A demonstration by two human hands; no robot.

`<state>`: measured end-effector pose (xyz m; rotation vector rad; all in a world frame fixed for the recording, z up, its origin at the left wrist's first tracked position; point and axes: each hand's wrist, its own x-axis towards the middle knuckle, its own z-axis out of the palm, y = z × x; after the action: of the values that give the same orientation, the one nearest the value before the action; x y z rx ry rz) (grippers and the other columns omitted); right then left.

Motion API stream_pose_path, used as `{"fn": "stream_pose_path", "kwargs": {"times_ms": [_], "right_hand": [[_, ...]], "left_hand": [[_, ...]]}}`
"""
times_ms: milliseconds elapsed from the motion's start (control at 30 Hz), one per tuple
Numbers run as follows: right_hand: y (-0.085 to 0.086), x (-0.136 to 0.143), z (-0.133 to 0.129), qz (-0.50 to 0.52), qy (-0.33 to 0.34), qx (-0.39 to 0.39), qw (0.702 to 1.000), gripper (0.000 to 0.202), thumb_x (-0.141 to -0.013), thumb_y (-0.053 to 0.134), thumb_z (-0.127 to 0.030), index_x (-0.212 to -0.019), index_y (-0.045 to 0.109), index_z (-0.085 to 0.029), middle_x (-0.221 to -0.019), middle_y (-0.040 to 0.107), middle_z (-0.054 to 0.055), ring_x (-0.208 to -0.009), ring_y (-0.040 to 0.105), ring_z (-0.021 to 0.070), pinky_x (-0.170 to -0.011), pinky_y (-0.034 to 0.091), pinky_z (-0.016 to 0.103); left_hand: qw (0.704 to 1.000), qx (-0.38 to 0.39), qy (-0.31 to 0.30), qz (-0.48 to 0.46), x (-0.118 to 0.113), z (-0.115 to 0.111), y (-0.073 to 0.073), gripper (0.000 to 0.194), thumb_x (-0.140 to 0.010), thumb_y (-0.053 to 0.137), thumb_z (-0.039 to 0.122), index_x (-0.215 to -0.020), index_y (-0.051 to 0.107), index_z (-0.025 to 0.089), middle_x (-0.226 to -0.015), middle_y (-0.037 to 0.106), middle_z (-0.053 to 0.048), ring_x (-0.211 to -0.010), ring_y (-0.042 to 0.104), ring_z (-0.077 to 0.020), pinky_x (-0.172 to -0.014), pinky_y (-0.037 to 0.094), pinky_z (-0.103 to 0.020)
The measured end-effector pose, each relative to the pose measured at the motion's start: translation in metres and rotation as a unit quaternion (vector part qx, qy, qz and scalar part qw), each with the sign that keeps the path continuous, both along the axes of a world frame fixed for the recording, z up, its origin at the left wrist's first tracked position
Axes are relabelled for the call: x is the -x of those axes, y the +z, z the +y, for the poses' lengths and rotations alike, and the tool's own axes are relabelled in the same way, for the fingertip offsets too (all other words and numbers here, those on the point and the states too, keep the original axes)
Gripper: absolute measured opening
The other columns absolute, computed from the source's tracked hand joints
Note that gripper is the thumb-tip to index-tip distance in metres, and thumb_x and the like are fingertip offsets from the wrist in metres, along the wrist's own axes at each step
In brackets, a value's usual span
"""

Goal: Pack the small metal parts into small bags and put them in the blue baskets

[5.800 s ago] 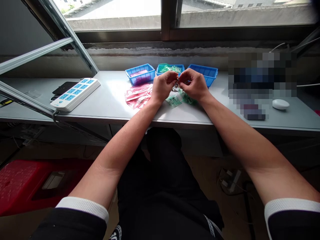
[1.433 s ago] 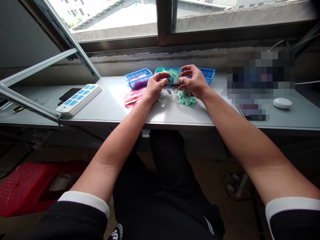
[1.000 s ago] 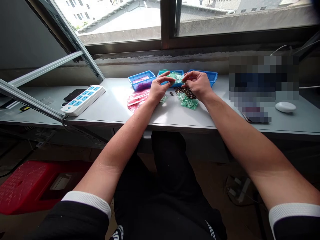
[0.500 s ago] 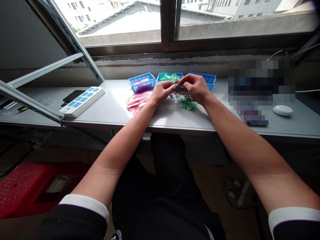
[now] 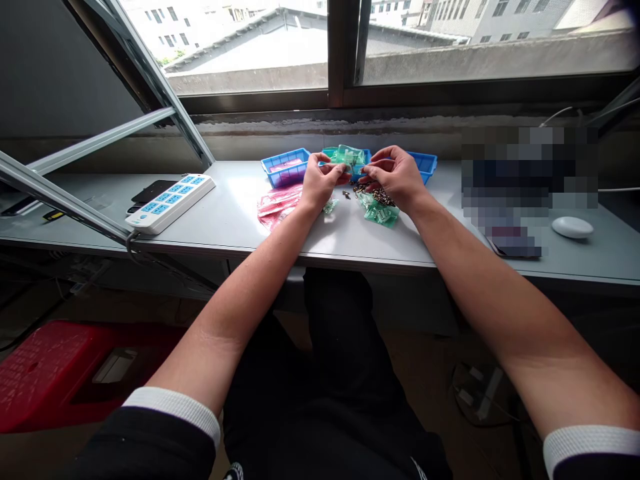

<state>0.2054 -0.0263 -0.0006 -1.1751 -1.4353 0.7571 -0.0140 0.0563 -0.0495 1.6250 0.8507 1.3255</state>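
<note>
Green bag raised over table, between my hands. Left hand pinching it; right hand curled beside, can't tell if grasping anything. Loose metal bits below, looks part-way; finished share unclear. Pink packets left. Table edge near; widest gap right, toward white oval thing.

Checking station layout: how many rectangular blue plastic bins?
3, along the back of the white desk: left bin, middle bin, right bin partly behind the right hand. Blurred patch may hide more.

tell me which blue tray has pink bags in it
The left tray, nearest the power strip: pink bags lie in it, while the middle tray holds green ones.
</note>
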Motion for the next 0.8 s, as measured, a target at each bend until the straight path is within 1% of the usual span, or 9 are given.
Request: {"fn": "stream_pose_path", "kwargs": {"times_ms": [133, 200, 300, 367, 433, 533, 633, 733, 800], "right_hand": [[0.001, -0.002, 0.002, 0.008, -0.016, 0.002, 1.000, 0.027, -0.104, 0.091, -0.035, -0.113, 0.066, -0.034, -0.118, 0.091, 0.009, -0.108, 0.091, 0.0350, -0.083, 0.082, 0.054], [0.001, -0.004, 0.003, 0.002, -0.021, 0.005, 1.000, 0.023, -0.104, 0.089, -0.033, -0.113, 0.068, -0.034, -0.118, 0.091, 0.010, -0.104, 0.091, 0.0347, -0.081, 0.081, 0.054], [0.000, -0.006, 0.005, -0.013, -0.022, 0.002, 1.000, 0.020, -0.105, 0.089, -0.032, -0.112, 0.070, -0.033, -0.116, 0.090, 0.011, -0.099, 0.090, 0.0340, -0.079, 0.079, 0.053], [-0.001, -0.008, 0.007, -0.015, -0.022, -0.002, 1.000, 0.019, -0.106, 0.089, -0.034, -0.111, 0.071, -0.033, -0.114, 0.090, 0.011, -0.097, 0.089, 0.0335, -0.077, 0.078, 0.053], [-0.002, -0.009, 0.008, -0.009, -0.026, -0.005, 1.000, 0.020, -0.105, 0.090, -0.037, -0.109, 0.071, -0.033, -0.112, 0.090, 0.011, -0.096, 0.089, 0.0337, -0.076, 0.077, 0.053], [-0.002, -0.010, 0.008, -0.002, -0.034, -0.011, 0.999, 0.019, -0.104, 0.090, -0.040, -0.107, 0.073, -0.033, -0.109, 0.090, 0.010, -0.094, 0.088, 0.0345, -0.076, 0.077, 0.054], [-0.002, -0.011, 0.006, -0.036, -0.061, -0.038, 0.997, 0.016, -0.103, 0.089, -0.034, -0.104, 0.073, -0.034, -0.104, 0.091, 0.009, -0.095, 0.088, 0.0351, -0.087, 0.079, 0.057], [-0.003, -0.015, 0.001, -0.164, -0.078, -0.113, 0.977, 0.012, -0.103, 0.085, -0.022, -0.101, 0.077, -0.031, -0.108, 0.094, 0.010, -0.104, 0.089, 0.0356, -0.107, 0.076, 0.058], [-0.005, -0.017, -0.001, -0.242, -0.068, -0.145, 0.957, 0.013, -0.103, 0.079, -0.015, -0.104, 0.083, -0.028, -0.113, 0.096, 0.012, -0.108, 0.090, 0.0361, -0.111, 0.073, 0.056]], "left_hand": [[0.999, -0.006, 0.049, 0.003, -0.002, 0.010, 0.005, 0.017, -0.129, 0.069, 0.038, -0.143, 0.068, 0.029, -0.143, 0.089, -0.014, -0.131, 0.093, -0.0311, -0.126, 0.075, -0.056], [0.998, 0.004, 0.057, 0.004, -0.006, 0.019, 0.013, 0.019, -0.127, 0.065, 0.026, -0.144, 0.072, 0.026, -0.146, 0.087, -0.014, -0.132, 0.092, -0.0314, -0.125, 0.074, -0.057], [0.998, 0.007, 0.053, 0.018, -0.015, 0.034, 0.026, 0.025, -0.120, 0.073, 0.017, -0.144, 0.078, 0.019, -0.142, 0.086, -0.015, -0.130, 0.091, -0.0337, -0.127, 0.072, -0.063], [0.994, -0.018, 0.059, 0.090, -0.020, 0.042, 0.033, 0.020, -0.110, 0.083, 0.014, -0.129, 0.085, 0.018, -0.125, 0.087, -0.014, -0.123, 0.090, -0.0365, -0.129, 0.070, -0.064], [0.978, -0.071, 0.079, 0.179, -0.022, 0.045, 0.038, 0.018, -0.096, 0.092, 0.011, -0.111, 0.088, 0.020, -0.114, 0.087, -0.013, -0.126, 0.086, -0.0413, -0.135, 0.065, -0.065], [0.950, -0.128, 0.112, 0.262, -0.021, 0.042, 0.040, 0.024, -0.087, 0.093, 0.008, -0.107, 0.092, 0.020, -0.132, 0.082, -0.017, -0.140, 0.080, -0.0476, -0.145, 0.056, -0.068], [0.953, -0.145, 0.115, 0.238, -0.019, 0.031, 0.038, 0.031, -0.090, 0.092, 0.008, -0.120, 0.094, 0.019, -0.152, 0.072, -0.016, -0.150, 0.077, -0.0478, -0.150, 0.051, -0.067], [0.956, -0.182, 0.087, 0.213, -0.020, 0.014, 0.035, 0.026, -0.097, 0.091, 0.013, -0.122, 0.092, 0.022, -0.153, 0.077, -0.014, -0.154, 0.074, -0.0429, -0.151, 0.051, -0.061], [0.933, -0.206, 0.079, 0.284, -0.020, -0.001, 0.033, 0.019, -0.101, 0.084, 0.014, -0.114, 0.093, 0.023, -0.138, 0.085, -0.017, -0.144, 0.075, -0.0438, -0.144, 0.057, -0.064]]}}
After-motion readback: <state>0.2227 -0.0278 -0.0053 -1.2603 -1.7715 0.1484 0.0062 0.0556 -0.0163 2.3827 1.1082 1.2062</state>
